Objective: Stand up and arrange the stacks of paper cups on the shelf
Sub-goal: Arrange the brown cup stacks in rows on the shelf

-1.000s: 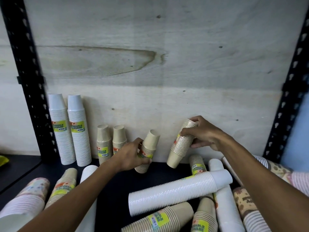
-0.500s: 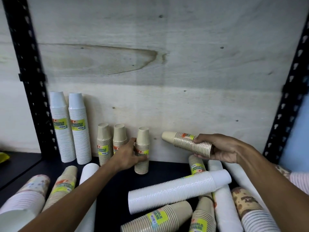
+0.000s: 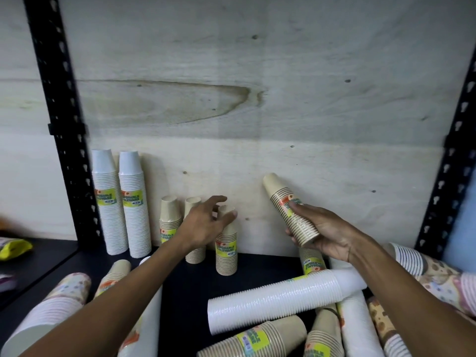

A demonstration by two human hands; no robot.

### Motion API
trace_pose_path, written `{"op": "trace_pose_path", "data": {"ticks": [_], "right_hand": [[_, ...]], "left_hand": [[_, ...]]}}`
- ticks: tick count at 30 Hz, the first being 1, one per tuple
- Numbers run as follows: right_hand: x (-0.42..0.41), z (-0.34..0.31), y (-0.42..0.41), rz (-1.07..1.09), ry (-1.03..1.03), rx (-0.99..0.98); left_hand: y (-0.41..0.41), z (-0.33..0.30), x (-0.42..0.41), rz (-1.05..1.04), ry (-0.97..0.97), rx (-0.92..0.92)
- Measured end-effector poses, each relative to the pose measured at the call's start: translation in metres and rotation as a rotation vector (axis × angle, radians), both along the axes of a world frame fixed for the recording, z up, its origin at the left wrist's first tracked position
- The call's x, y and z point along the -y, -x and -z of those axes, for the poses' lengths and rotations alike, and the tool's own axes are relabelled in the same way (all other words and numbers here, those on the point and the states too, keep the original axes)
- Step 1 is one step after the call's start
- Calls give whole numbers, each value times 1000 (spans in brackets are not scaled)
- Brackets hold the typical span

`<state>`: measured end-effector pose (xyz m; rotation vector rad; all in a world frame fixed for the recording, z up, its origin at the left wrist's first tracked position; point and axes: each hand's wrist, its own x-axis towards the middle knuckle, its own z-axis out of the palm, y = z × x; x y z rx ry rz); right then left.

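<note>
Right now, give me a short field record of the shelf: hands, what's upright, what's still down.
left hand: open, fingers by the top of the third kraft stack
right hand: holds a tilted kraft stack off the shelf
upright: two white stacks, three kraft stacks
lying: long white stack, several more kraft and patterned stacks

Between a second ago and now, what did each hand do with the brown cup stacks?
The left hand stood the third short brown cup stack upright beside the two by the wall and let go, fingers spread. The right hand turned its brown cup stack from mouth-down to closed end up, still gripping it. The two tall white stacks stayed put.
</note>
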<state>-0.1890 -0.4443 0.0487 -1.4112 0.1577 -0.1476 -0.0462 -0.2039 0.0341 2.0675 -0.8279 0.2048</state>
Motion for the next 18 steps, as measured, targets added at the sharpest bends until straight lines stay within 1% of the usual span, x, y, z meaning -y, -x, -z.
{"op": "trace_pose_path", "data": {"ticks": [2, 7, 14, 18], "right_hand": [[-2, 1, -5, 9, 82, -13], [-4, 5, -15, 42, 382, -84], [-24, 12, -33, 44, 706, -188], [-28, 26, -52, 122, 842, -197]], "left_hand": [[-1, -3, -2, 14, -8, 9], [-5, -11, -6, 51, -78, 45], [-13, -13, -6, 105, -35, -20], [-18, -12, -3, 113, -12, -54]]}}
